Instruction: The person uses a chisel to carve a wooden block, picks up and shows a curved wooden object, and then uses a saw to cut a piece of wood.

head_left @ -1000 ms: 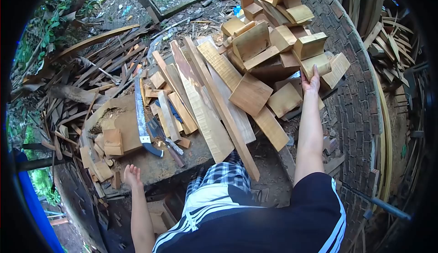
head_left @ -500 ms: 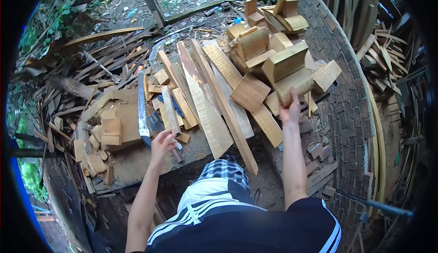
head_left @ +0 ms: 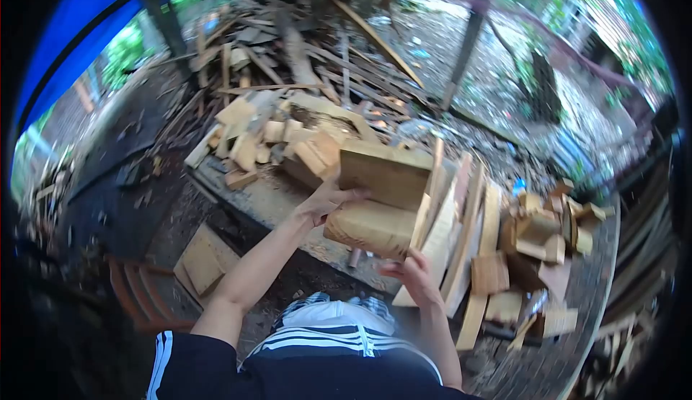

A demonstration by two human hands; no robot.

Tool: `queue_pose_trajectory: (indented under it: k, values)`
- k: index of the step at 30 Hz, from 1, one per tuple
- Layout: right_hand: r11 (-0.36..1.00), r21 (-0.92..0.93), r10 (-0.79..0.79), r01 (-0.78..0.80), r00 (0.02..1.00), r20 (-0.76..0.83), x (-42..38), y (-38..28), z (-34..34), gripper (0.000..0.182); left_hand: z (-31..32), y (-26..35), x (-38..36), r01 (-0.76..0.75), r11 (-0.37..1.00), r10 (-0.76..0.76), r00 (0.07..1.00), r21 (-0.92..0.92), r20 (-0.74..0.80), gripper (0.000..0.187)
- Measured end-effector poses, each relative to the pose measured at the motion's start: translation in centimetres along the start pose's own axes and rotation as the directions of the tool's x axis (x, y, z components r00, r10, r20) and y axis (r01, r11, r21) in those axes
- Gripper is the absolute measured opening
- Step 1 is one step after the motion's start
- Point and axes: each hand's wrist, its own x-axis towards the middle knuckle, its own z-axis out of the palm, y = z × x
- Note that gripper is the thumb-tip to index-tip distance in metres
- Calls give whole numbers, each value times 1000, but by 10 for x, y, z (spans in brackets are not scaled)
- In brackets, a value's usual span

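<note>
An L-shaped wooden piece (head_left: 382, 191), with an upright board and a thick rounded base, is held up over the workbench. My left hand (head_left: 328, 202) grips its left end, the fingers reaching onto the inner corner. At the piece's lower right corner is my right hand (head_left: 418, 274), its fingers bent and slightly blurred; whether they grip the wood is unclear. Long planks (head_left: 461, 234) lie just right of the piece. Small wood blocks (head_left: 245, 151) are heaped to its left.
More joined wooden pieces (head_left: 533, 234) are stacked on the right part of the bench (head_left: 274, 198). Scrap wood (head_left: 360, 76) is piled behind it. A reddish slatted object (head_left: 140, 292) stands low at the left, beside a pale board (head_left: 205, 263). A post (head_left: 472, 40) rises at the back.
The view has swung left. The L-shaped piece has moved from the right-hand stack to above the bench's middle. My left hand, empty before, now holds it; my right hand has shifted to its lower right corner.
</note>
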Motion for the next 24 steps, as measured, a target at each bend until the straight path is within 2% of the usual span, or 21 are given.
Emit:
queue_pose_trajectory:
  k: [1, 2, 4, 6, 7, 9, 10, 11, 12, 13, 14, 15, 16, 17, 18, 19, 20, 21, 22, 23, 24]
  values:
    - [999, 32, 17, -13, 994, -105, 16, 1, -5, 75, -19, 7, -13, -49, 999, 48, 996, -5, -78, 58]
    - [983, 108, -147, 146, 989, -4, 19, -20, 16, 81, -34, 11, -21, -83, 993, 83, 997, 88, 1, 65]
    - [996, 16, -89, 87, 983, 161, 44, -36, 28, 108, -56, 26, -43, -125, 962, 109, 991, 243, 76, 75]
    - [969, -227, -16, 96, 943, 332, 77, -39, 53, 99, -71, 25, -60, -136, 948, 109, 988, 289, 107, 82]
    - [972, -225, 16, 64, 942, 336, 87, -33, 62, 87, -84, 20, -67, -157, 947, 121, 982, 281, 142, 84]
    - [991, -127, 74, -42, 961, 265, 104, -22, 78, 71, -97, 35, -103, 142, 934, -123, 989, 328, -80, 88]
    - [978, -204, 96, -44, 964, 250, 109, -15, 83, 68, -107, 36, -113, 139, 938, -94, 984, 317, -153, 88]
    - [958, -283, 107, -40, 968, 227, 113, -11, 88, 66, -116, 34, -120, 148, 884, -94, 986, 443, -140, 87]
    - [878, -478, 133, -1, 961, 244, 117, -9, 96, 64, -124, 31, -128, 154, 812, -105, 987, 563, -119, 87]
    - [763, -644, 146, 52, 957, 251, 116, -9, 109, 61, -132, 27, -137, 160, 816, -86, 984, 556, -158, 87]
    - [760, -648, 237, -51, 950, 204, 114, -13, 124, 67, -140, 23, -144, 117, 853, -77, 992, 508, -99, 85]
    - [833, -551, 110, 53, 960, 259, 121, 7, 122, 65, -145, 22, -152, 70, 886, -62, 998, 459, -34, 82]
    - [928, -371, 105, -38, 981, 161, 119, 13, 136, 63, -130, 34, -179, 67, 967, -28, 987, 245, -159, 74]
    - [980, -163, 127, -117, 990, 53, 119, 17, 148, 61, -130, 30, -188, 67, 968, -24, 984, 243, -175, 74]
    - [997, -72, 51, -43, 992, 115, 127, 24, 151, 52, -130, 21, -193, -127, 967, 87, 979, -222, -184, 71]
    - [1000, -20, -1, 3, 993, 116, 124, 20, 168, 47, -131, 10, -194, -299, 719, 187, 952, -627, -240, 71]
    - [996, -82, -20, 25, 998, 61, 122, 15, 181, 47, -137, -10, -189, -407, 568, 315, 911, -715, -267, 71]
    - [989, -141, -41, 41, 999, 3, 120, 13, 190, 47, -124, -14, -187, -411, 566, 311, 909, -715, -276, 71]
    - [990, -139, -34, 34, 999, 4, 121, 16, 196, 47, -105, -11, -184, -543, 499, 291, 839, -676, -460, 70]
    - [960, -279, -44, 31, 998, -41, 121, 19, 200, 48, -91, -15, -180, -664, 436, 255, 739, -608, -624, 68]
    - [909, -417, -61, 20, 994, -85, 120, 21, 203, 51, -90, -36, -169, -662, 435, 250, 740, -610, -625, 68]
